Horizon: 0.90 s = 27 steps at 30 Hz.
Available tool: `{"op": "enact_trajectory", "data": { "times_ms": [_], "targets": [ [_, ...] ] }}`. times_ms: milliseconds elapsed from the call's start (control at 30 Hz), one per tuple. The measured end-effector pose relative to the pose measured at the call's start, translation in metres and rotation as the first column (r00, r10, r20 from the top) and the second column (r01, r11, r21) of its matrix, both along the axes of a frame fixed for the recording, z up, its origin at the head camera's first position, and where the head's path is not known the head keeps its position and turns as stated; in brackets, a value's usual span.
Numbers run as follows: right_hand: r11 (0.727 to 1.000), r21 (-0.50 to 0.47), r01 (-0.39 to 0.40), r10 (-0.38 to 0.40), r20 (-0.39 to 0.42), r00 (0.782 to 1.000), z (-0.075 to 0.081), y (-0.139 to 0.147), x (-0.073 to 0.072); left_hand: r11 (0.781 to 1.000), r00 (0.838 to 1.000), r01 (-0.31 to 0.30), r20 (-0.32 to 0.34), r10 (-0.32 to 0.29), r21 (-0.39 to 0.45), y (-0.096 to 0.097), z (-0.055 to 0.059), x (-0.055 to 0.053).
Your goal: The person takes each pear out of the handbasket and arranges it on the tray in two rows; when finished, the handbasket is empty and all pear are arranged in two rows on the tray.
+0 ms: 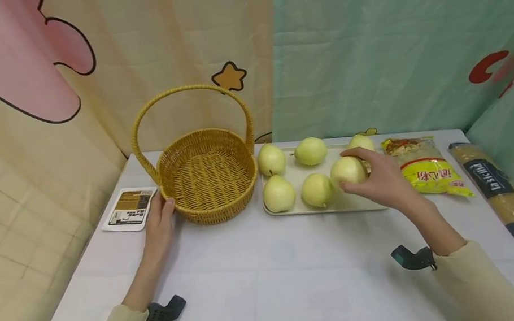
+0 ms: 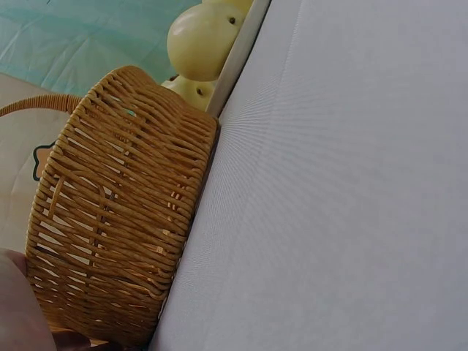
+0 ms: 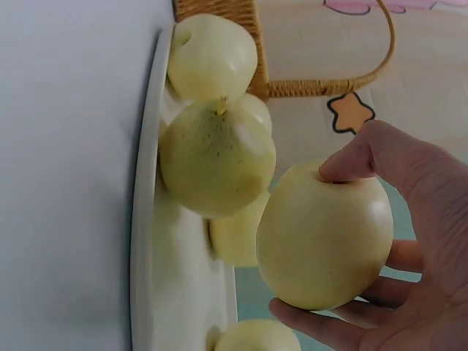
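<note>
My right hand [image 1: 381, 176] grips a pale green pear [image 3: 325, 238], thumb near its stem end and fingers round the far side. The pear is held above the right part of a cream tray [image 1: 300, 214], where several more pears [image 1: 279, 193] lie in two rows. To the tray's left stands a wicker basket [image 1: 212, 214] with a tall arched handle; nothing lies inside it. My left hand [image 1: 157, 227] holds the basket's left side, thumb toward the front. Only part of that hand shows in the left wrist view, low beside the woven wall.
A white packet with a brown label [image 1: 128, 209] lies left of the basket. Right of the tray are a yellow printed food bag [image 1: 426, 168] and a long pack with a dark label [image 1: 502, 189]. Printed curtains [image 1: 371, 48] hang behind the white table [image 1: 270, 296].
</note>
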State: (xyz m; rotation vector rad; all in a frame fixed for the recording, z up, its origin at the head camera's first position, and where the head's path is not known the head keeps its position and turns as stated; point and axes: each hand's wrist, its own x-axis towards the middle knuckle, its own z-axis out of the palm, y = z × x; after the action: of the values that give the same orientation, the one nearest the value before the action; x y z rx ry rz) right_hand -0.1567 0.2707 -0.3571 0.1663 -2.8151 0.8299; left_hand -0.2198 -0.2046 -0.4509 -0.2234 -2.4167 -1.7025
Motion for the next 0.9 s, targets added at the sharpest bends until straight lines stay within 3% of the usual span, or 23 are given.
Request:
{"op": "enact_trajectory", "data": {
  "times_ms": [233, 500, 733, 900],
  "targets": [
    [0.999, 0.036, 0.017, -0.018, 0.022, 1.000, -0.018, 0.029, 0.009, 1.000, 1.000, 0.001, 0.016, 0.000, -0.007, 0.001, -0.001, -0.001],
    [1.000, 0.011, -0.008, 0.007, 0.069, 0.998, -0.047, 0.052, 0.017, 1.000, 1.000, 0.013, 0.021, -0.013, -0.002, 0.004, -0.003, -0.002],
    [0.998, -0.013, -0.060, 0.061, 0.031, 0.998, -0.048, 0.054, 0.016, 1.000, 1.000, -0.008, 0.023, 0.008, -0.003, 0.003, 0.002, 0.001],
    [0.998, -0.011, -0.059, 0.060, 0.065, 0.996, -0.050, 0.049, 0.013, 1.000, 1.000, -0.005, 0.027, 0.006, -0.009, 0.000, 0.004, 0.002]
  ]
}}
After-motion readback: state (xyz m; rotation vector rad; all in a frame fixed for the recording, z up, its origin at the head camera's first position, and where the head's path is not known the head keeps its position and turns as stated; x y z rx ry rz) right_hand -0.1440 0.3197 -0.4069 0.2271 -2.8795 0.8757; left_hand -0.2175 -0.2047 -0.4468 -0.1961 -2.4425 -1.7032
